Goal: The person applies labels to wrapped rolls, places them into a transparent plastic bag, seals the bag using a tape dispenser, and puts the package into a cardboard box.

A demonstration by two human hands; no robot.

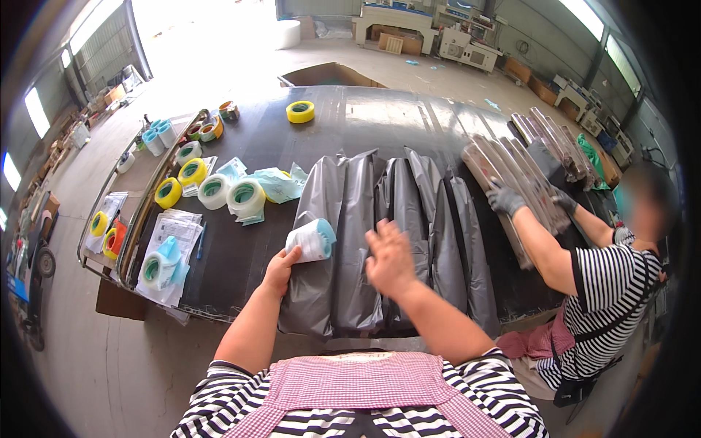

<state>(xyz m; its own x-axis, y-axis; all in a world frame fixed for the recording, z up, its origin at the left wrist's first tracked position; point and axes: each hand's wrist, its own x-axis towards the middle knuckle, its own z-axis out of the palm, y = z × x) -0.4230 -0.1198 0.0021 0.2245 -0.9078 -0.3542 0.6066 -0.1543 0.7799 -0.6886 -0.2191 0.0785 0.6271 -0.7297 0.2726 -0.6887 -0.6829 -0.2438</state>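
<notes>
My left hand (280, 270) grips a roll of white labels (309, 241) with a light-blue edge, thumb on its near side. The roll is just above the leftmost of several grey plastic bags (355, 248) lying side by side, lengthwise away from me. To the right, my right hand (391, 259) hovers over the middle bags with its fingers apart, slightly blurred, and nothing shows in it. Whether its fingertips touch the plastic I cannot tell.
On the dark table (259, 146) stand tape rolls, a yellow one (300, 112) at the far side. Papers (168, 241) and a pen (201, 241) lie at left. At right, a co-worker's gloved hands (505, 198) handle clear-wrapped long packs (504, 175). An open carton (328, 74) sits beyond the table.
</notes>
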